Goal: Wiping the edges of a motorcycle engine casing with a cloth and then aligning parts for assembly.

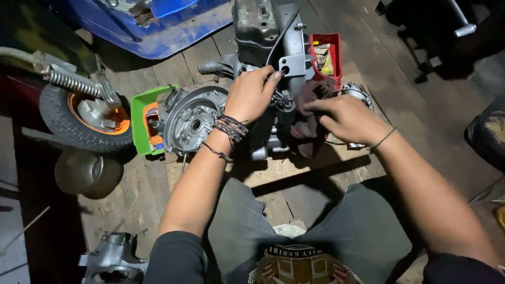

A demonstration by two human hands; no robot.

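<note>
A grey metal engine (195, 122) lies on a wooden board (294, 167) in front of my knees. My left hand (251, 93), with braided bracelets at the wrist, grips the engine's upper middle part, fingers curled by a grey bracket (295, 65). My right hand (344, 117) presses a dark reddish rag (310, 90) against the engine's right side, fingers closed on the cloth. A black cable (284, 32) runs up from the bracket.
A red tray (333, 43) with small parts stands behind the engine, a green tray (138, 117) at its left. A small wheel (79, 118) with orange hub and spring is left, a round metal pot (87, 173) below it. Blue bodywork (173, 31) lies beyond.
</note>
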